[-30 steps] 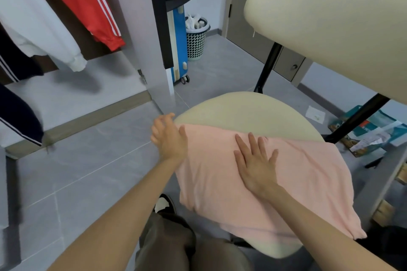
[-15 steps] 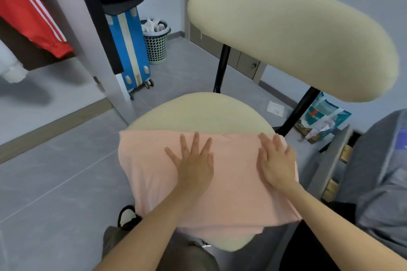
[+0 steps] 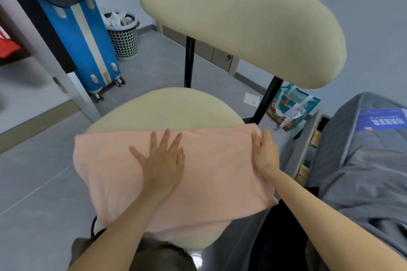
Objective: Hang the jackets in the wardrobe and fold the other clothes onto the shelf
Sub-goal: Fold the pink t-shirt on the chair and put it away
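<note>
**Currently: pink garment [image 3: 211,174] spread on chair seat [image 3: 167,108]**

1. Far left of the chair seat, I see a red garment [image 3: 6,47] at the frame edge. A blue suitcase [image 3: 88,46] stands upright left of and beyond the seat, with a perforated waste basket [image 3: 124,37] just beside it.
2. The pink garment lies flat across the near half of the seat. Its left and near edges overhang the seat.
3. Left hand [image 3: 163,160]: palm down on the garment over the seat's middle, fingers spread, pressing flat.
4. Right hand [image 3: 265,154]: at the garment's right edge, over the seat's right side, fingers close together. I cannot tell whether they pinch the fabric or only press it.
5. Right of the seat, a printed bag [image 3: 290,105] sits on the floor. Grey fabric [image 3: 363,171] lies nearer me.
</note>
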A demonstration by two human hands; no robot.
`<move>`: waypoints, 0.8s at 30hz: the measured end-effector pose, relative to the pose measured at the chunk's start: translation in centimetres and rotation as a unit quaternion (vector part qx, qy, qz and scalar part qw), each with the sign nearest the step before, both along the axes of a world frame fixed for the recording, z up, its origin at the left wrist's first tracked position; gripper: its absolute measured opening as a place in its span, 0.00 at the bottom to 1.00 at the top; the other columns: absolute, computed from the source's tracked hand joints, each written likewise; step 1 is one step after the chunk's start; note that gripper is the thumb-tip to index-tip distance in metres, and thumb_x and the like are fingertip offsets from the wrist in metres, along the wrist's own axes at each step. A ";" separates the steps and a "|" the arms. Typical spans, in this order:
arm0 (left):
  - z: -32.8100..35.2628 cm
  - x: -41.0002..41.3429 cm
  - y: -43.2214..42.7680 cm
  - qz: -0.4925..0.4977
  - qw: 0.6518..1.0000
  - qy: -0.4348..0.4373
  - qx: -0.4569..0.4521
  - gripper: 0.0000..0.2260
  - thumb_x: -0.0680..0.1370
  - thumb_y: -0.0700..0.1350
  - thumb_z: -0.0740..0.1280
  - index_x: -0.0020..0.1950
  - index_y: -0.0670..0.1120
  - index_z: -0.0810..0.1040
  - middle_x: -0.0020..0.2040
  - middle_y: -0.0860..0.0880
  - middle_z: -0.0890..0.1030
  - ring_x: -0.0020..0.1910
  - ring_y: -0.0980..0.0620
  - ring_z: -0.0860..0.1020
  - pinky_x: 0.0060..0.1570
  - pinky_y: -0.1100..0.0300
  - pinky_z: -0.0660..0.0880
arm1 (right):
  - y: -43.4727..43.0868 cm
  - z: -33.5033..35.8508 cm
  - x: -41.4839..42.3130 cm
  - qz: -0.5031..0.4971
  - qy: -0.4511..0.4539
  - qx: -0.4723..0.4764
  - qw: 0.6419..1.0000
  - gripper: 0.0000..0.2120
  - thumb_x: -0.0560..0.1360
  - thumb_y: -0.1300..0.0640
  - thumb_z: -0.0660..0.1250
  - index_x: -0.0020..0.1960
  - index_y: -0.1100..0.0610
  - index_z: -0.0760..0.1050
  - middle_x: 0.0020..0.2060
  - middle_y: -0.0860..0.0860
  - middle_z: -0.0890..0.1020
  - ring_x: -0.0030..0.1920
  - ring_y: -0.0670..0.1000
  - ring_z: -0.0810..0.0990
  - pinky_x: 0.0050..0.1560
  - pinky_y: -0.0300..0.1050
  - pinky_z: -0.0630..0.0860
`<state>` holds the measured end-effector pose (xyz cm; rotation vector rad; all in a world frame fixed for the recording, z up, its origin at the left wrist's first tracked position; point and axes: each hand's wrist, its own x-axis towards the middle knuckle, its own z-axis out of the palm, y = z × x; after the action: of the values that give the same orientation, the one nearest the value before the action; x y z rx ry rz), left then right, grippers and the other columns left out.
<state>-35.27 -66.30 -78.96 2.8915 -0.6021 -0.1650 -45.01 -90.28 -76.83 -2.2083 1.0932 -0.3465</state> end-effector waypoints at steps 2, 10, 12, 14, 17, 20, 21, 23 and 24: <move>-0.1 0.2 0.0 0.009 1.000 0.002 -0.001 0.23 0.81 0.58 0.41 0.77 0.64 0.49 0.79 0.58 0.47 0.78 0.50 0.42 0.62 0.26 0.34 | -0.6 -0.1 -0.7 -0.018 -0.013 -0.016 1.000 0.13 0.83 0.49 0.52 0.43 0.56 0.60 0.34 0.51 0.72 0.38 0.57 0.72 0.32 0.48 0.61; 0.0 0.6 0.0 0.006 0.999 0.029 0.031 0.23 0.81 0.59 0.39 0.77 0.64 0.43 0.79 0.58 0.42 0.78 0.50 0.39 0.61 0.24 0.33 | 2.0 0.0 -2.0 -0.014 0.064 -0.088 0.994 0.17 0.81 0.56 0.55 0.69 0.54 0.65 0.66 0.57 0.70 0.64 0.59 0.65 0.63 0.55 0.63; 0.3 0.5 0.1 -0.004 0.999 0.032 0.027 0.23 0.81 0.59 0.40 0.77 0.63 0.44 0.79 0.58 0.42 0.78 0.50 0.38 0.61 0.25 0.33 | 4.0 0.8 -2.3 0.082 0.033 -0.157 0.984 0.20 0.81 0.57 0.54 0.73 0.53 0.62 0.72 0.54 0.65 0.69 0.58 0.63 0.69 0.54 0.58; 0.6 0.2 0.5 -0.019 0.999 0.027 0.018 0.23 0.82 0.59 0.41 0.78 0.62 0.45 0.79 0.58 0.43 0.78 0.50 0.39 0.63 0.26 0.33 | 6.8 0.9 -2.1 0.203 0.054 -0.161 0.964 0.22 0.83 0.54 0.51 0.76 0.50 0.58 0.77 0.52 0.58 0.76 0.56 0.55 0.75 0.55 0.49; 0.7 -0.3 1.4 -0.038 0.999 0.005 0.016 0.23 0.82 0.57 0.42 0.79 0.60 0.46 0.79 0.58 0.45 0.78 0.53 0.41 0.68 0.30 0.35 | 10.9 0.1 -0.6 0.293 0.088 -0.124 0.944 0.23 0.84 0.50 0.46 0.78 0.45 0.51 0.79 0.48 0.50 0.78 0.54 0.46 0.75 0.56 0.38; 0.5 -0.5 2.6 -0.043 0.999 -0.015 0.007 0.23 0.83 0.56 0.43 0.79 0.59 0.48 0.79 0.58 0.47 0.78 0.55 0.43 0.72 0.37 0.38 | 12.7 -1.0 1.1 0.319 0.120 -0.151 0.928 0.23 0.84 0.48 0.44 0.79 0.44 0.49 0.79 0.45 0.50 0.78 0.51 0.44 0.74 0.57 0.34; 0.4 -0.5 3.0 -0.043 0.999 -0.020 0.002 0.23 0.82 0.56 0.43 0.79 0.60 0.48 0.79 0.57 0.47 0.78 0.55 0.43 0.73 0.38 0.38 | 12.5 -1.3 1.7 0.326 0.125 -0.161 0.923 0.23 0.84 0.47 0.44 0.79 0.43 0.50 0.79 0.44 0.50 0.78 0.50 0.44 0.74 0.57 0.34; 0.2 0.0 3.7 -0.033 0.999 -0.025 0.000 0.23 0.82 0.58 0.43 0.78 0.61 0.49 0.79 0.57 0.47 0.78 0.55 0.43 0.72 0.38 0.37 | 10.9 -1.6 2.6 0.337 0.130 -0.165 0.918 0.23 0.83 0.45 0.45 0.78 0.40 0.51 0.78 0.43 0.50 0.78 0.49 0.44 0.74 0.56 0.33; 0.1 0.4 4.0 -0.024 0.999 -0.025 -0.001 0.23 0.81 0.58 0.42 0.78 0.62 0.49 0.79 0.57 0.47 0.78 0.55 0.42 0.71 0.37 0.36 | 9.7 -1.8 3.0 0.330 0.136 -0.161 0.920 0.23 0.83 0.43 0.44 0.77 0.38 0.51 0.78 0.43 0.49 0.78 0.49 0.43 0.74 0.57 0.33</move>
<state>-34.88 -62.32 -78.83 2.8886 -0.6789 -0.0990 -42.04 -80.61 -78.58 -2.8209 0.3696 0.0914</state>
